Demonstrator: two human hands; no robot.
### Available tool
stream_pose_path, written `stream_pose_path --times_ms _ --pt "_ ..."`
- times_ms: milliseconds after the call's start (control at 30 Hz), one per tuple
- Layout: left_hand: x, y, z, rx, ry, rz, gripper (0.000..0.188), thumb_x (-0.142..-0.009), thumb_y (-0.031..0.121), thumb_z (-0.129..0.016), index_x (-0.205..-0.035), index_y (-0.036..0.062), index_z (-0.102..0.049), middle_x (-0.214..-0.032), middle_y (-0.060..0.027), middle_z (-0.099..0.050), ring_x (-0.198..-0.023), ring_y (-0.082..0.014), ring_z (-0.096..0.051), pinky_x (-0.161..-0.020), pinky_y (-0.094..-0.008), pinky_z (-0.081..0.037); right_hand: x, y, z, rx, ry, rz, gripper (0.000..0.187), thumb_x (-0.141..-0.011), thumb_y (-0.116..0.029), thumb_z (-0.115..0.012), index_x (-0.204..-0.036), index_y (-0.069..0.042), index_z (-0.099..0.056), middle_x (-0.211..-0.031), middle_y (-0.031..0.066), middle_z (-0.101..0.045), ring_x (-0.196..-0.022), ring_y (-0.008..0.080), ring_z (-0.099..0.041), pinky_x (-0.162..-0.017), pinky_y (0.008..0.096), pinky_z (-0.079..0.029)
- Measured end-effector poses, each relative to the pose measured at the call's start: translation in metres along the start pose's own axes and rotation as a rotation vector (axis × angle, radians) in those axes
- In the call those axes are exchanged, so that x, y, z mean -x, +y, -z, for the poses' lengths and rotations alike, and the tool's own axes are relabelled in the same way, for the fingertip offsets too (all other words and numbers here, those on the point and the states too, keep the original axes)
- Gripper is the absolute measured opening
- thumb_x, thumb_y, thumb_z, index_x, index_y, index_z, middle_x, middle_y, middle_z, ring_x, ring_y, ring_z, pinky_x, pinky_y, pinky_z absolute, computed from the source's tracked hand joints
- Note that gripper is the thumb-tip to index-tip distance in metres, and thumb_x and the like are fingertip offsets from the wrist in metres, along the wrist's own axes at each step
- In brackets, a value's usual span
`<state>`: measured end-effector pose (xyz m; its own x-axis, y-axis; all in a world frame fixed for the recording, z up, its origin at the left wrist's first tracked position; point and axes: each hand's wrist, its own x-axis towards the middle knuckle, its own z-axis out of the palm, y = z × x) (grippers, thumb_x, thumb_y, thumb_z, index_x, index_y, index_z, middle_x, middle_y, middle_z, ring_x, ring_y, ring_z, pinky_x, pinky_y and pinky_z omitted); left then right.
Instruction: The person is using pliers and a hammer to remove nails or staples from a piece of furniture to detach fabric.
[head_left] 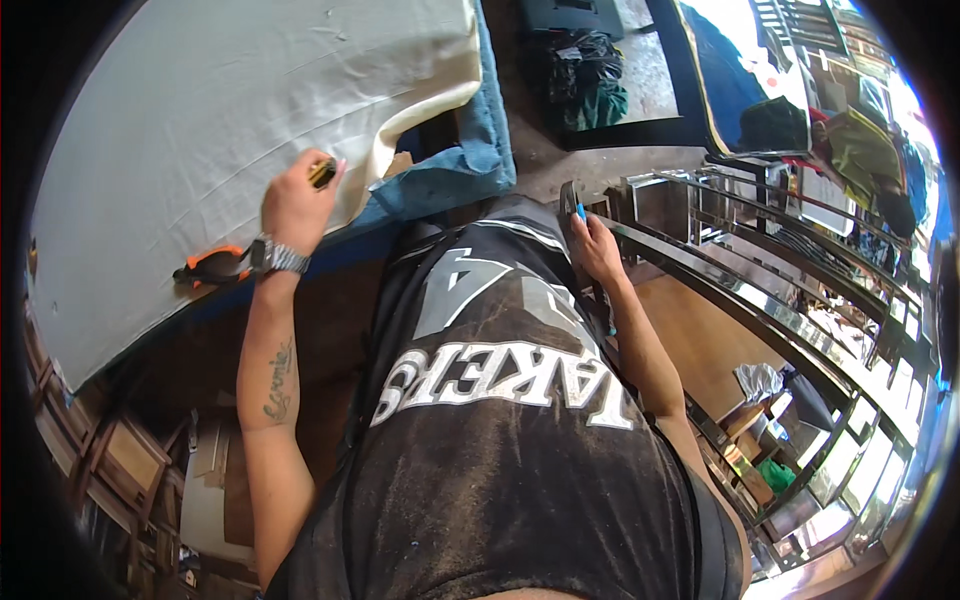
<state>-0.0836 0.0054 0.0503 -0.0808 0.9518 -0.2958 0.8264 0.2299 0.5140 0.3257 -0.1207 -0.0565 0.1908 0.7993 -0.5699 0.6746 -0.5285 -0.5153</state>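
A large padded furniture piece, covered in cream fabric, lies ahead of me on the left. Blue fabric wraps its near right corner, where the cream cloth is turned back and a dark gap shows. My left hand, closed over the cream cloth, grips a yellow-and-black handle; the rest of that tool is hidden. Beside my wrist an orange-and-black handled tool, perhaps pliers, rests on the cloth. Low on the right, my right hand is closed round a hand tool with a grey metal end and a blue part.
To my right stands a long rack of dark metal frames. Black and green plastic bags sit on the floor ahead. Farther right, a person bends over beside a dark blue panel. Wooden frames are stacked at the lower left.
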Motion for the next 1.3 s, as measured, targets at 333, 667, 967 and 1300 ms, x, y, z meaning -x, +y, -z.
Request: stream_pose_path --times_ms 333,667,967,1300 --pt "0.019 0.093 -0.067 -0.213 -0.266 -0.34 0.036 -0.075 0.043 -0.07 -0.086 0.0091 -0.066 -0.078 -0.0139 -0.065 -0.07 -0.0342 -0.063 -0.062 -0.0415 -0.049 -0.061 -0.01 0.047 0.032 0.014 0.042 0.05 -0.091 -0.048 -0.05 -0.093 0.002 -0.057 -0.079 0.0225 -0.06 -0.077 0.0364 -0.06 -0.068 0.0415 -0.044" --pt "0.076 0.115 -0.028 -0.097 0.016 -0.078 0.037 -0.075 0.035 -0.076 -0.099 0.0105 -0.062 -0.064 -0.0108 -0.06 -0.057 -0.0247 -0.061 -0.054 -0.0331 -0.046 -0.099 0.04 0.078 -0.027 -0.066 0.053 0.049 -0.092 -0.046 -0.051 -0.086 0.002 -0.054 -0.071 0.0213 -0.058 -0.067 0.035 -0.058 -0.062 0.041 -0.043" --pt "0.04 0.229 -0.16 0.272 -0.316 -0.774 0.026 -0.081 0.029 -0.063 -0.067 0.0081 -0.056 -0.064 -0.0096 -0.058 -0.059 -0.0291 -0.06 -0.054 -0.0382 -0.048 -0.109 0.041 0.089 -0.02 -0.071 0.125 0.048 -0.093 -0.045 -0.049 -0.083 0.002 -0.051 -0.068 0.0172 -0.054 -0.061 0.0262 -0.05 -0.061 0.038 -0.042" --pt "0.023 0.2 -0.195 0.195 -0.326 -0.6 0.021 -0.074 0.029 -0.065 -0.074 0.0079 -0.062 -0.074 -0.0117 -0.063 -0.072 -0.0307 -0.063 -0.064 -0.0397 -0.051 -0.115 0.055 0.093 -0.13 -0.117 0.056 0.045 -0.094 -0.041 -0.048 -0.082 0.002 -0.049 -0.065 0.0142 -0.05 -0.06 0.0213 -0.047 -0.058 0.0376 -0.039"
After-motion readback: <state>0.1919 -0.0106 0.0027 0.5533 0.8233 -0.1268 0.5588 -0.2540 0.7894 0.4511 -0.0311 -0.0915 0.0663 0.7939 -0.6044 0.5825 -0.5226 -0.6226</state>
